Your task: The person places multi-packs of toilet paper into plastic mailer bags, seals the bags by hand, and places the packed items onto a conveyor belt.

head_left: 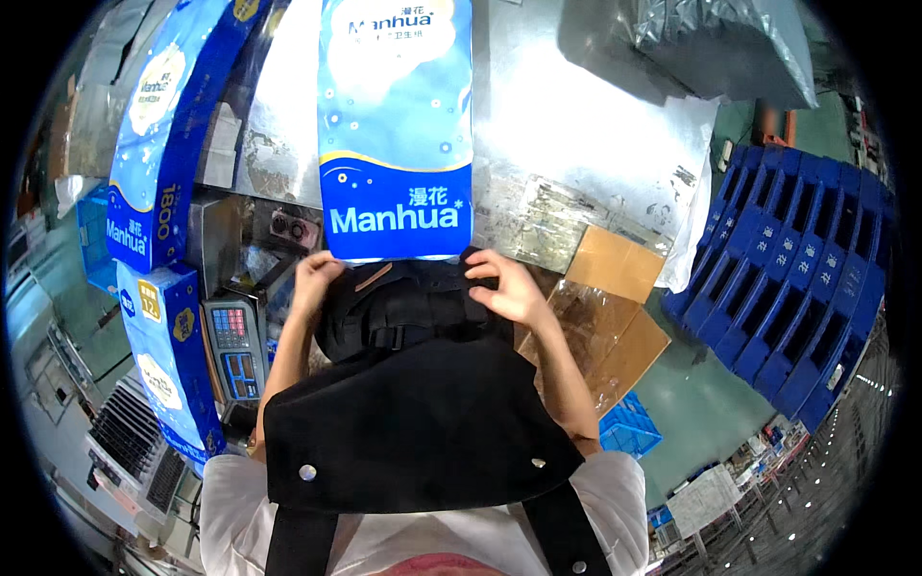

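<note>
A long light- and dark-blue plastic-wrapped package of paper (pixel 396 115) lies on the metal table, its near end toward me. At that end's left corner, my left hand (pixel 317 280) has its fingers curled together; what they hold is too small to make out. My right hand (pixel 509 288) is bent in at the right corner, fingertips against a dark edge. Whether it grips the wrap or black fabric is unclear. Between both hands, just below the package, sits a black bag with straps (pixel 399 302) against my front.
Two similar blue packages, one long (pixel 182 125) and one nearer (pixel 163 346), stand at the left. A scale with a keypad (pixel 235 346) is beside them. Right of my arm are cardboard pieces (pixel 615 269), with stacked blue pallets (pixel 788 269) beyond. Grey plastic wrapping (pixel 720 48) lies at the far right.
</note>
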